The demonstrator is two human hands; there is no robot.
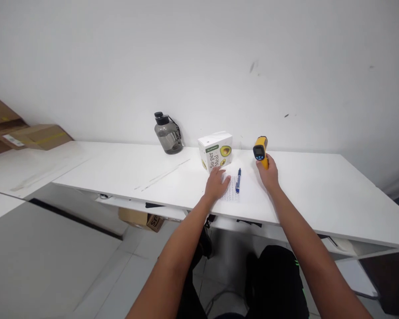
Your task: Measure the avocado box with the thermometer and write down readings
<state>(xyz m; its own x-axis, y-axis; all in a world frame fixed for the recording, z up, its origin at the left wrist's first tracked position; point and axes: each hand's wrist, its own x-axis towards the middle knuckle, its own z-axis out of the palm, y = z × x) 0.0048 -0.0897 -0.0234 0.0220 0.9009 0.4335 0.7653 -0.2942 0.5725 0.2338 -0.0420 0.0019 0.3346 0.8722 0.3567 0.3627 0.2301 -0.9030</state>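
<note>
Black trousers [279, 283] cover the person's legs at the bottom of the view, above a pale tiled floor [146, 248]. A brown carton [133, 215] sits under the table, off to the left. The white table [306, 190] runs across the view, and both bare forearms reach over its front edge.

Near that edge lies a sheet of paper [231, 195] bearing rows of small marks. The left hand [216, 184] rests over its left side, palm down, holding nothing visible, the fingers loosely spread and the thumb apart. A blue pen [238, 180] lies lengthwise on the right part of the sheet, its dark end pointing away from the person.

Farther right, the right hand [269, 175] is closed around the handle of a yellow and black handheld thermometer [260, 146], its small screen and blue buttons facing the person. Just beyond the left fingertips stands a white box [216, 150] printed "Su-per Meal" with avocados; whether they touch it, I cannot tell. Behind it to the left, a smoky grey bottle [169, 136] stands upright near the pale wall [219, 66].
</note>
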